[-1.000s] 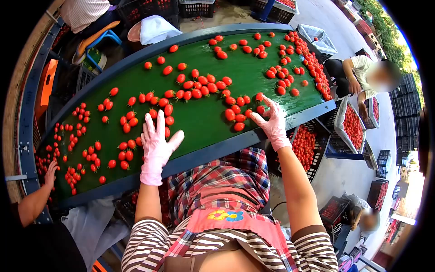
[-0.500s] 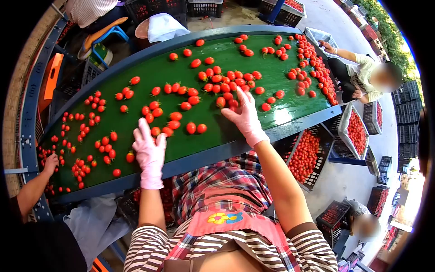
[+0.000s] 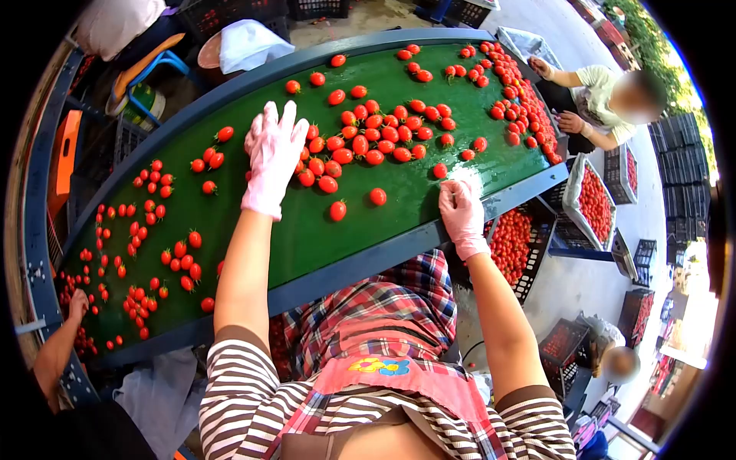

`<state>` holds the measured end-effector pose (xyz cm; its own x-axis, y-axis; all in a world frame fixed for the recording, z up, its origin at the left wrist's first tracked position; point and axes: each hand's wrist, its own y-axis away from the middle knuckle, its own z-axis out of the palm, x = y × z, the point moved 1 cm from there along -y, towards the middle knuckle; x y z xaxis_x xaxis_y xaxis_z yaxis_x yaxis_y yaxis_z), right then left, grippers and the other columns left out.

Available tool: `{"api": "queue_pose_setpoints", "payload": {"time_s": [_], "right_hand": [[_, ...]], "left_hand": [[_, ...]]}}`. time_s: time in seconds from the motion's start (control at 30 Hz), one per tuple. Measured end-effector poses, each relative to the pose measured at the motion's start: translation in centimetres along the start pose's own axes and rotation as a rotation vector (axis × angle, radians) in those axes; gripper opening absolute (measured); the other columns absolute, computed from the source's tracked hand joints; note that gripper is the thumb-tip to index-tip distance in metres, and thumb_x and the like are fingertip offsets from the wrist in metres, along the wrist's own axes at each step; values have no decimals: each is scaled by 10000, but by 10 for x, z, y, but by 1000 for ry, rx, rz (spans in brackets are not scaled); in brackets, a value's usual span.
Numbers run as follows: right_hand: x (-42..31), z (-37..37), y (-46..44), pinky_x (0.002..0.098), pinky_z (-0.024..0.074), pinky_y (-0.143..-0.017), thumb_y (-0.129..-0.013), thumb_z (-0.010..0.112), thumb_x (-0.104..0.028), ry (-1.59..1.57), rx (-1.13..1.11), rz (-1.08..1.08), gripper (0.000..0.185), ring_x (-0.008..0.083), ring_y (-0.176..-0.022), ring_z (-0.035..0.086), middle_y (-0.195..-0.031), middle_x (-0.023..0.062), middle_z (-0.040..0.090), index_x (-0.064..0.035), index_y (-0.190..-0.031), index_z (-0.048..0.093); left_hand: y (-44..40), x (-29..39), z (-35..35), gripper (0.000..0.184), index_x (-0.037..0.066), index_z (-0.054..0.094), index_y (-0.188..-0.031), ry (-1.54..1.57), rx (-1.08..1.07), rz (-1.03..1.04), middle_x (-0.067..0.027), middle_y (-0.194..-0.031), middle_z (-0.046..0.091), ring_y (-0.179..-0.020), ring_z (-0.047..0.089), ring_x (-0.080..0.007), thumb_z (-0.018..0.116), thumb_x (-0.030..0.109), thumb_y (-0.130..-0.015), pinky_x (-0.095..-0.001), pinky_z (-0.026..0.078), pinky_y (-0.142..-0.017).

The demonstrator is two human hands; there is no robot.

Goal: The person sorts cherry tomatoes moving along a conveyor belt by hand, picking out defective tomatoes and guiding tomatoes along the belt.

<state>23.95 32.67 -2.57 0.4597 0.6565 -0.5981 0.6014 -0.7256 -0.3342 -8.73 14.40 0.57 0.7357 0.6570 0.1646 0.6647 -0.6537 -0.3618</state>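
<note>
My left hand (image 3: 274,157), in a thin pink glove, reaches over the green belt (image 3: 253,253). Its fingers are stretched out beside the left end of a dense cluster of small red tomatoes (image 3: 360,145). In a matching glove, my right hand (image 3: 463,216) is at the belt's near edge with its fingers curled in; what they hold, if anything, is hidden. A single tomato (image 3: 439,170) lies just beyond its fingertips. More tomatoes (image 3: 186,261) are scattered over the belt's left part, many with green stem ends.
A blue metal rail (image 3: 337,264) borders the belt. Tomatoes are heaped at its right end, near a seated person (image 3: 606,96). Another person's hand (image 3: 78,304) works at the far left. Crates of tomatoes (image 3: 512,245) stand below the right side.
My left hand has moved away from me across the belt, and nearby tomatoes are now bunched to its right. My right hand has shifted right and toward me, its fingers now curled.
</note>
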Motion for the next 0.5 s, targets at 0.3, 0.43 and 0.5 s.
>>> {"api": "queue_pose_setpoints", "payload": {"time_s": [0.3,0.43,0.5], "right_hand": [[-21,10,2,373,536,-707,-839,703,-74,-49,-52,82,128,297,-781,660,-895,98,641,-108,-959,674],[-18,4,-2,391,536,-683,-827,705,-75,-62,-35,61,142,313,-760,657,-880,91,647,-124,-957,674],[-14,5,-1,396,536,-682,-818,708,-75,-43,-37,38,149,323,-761,658,-880,90,651,-132,-951,670]], "left_hand": [[-48,62,54,406,141,667,-1244,1086,-395,57,-83,-1219,693,-1088,658,-309,555,424,-975,-442,506,-987],[-37,82,-36,304,82,701,-983,431,-739,-55,-69,-1063,715,-906,694,-170,707,369,-885,-361,517,-693],[2,83,-7,259,92,682,-936,187,-396,319,-84,-950,678,-839,681,-237,709,341,-871,-394,521,-650]]}}
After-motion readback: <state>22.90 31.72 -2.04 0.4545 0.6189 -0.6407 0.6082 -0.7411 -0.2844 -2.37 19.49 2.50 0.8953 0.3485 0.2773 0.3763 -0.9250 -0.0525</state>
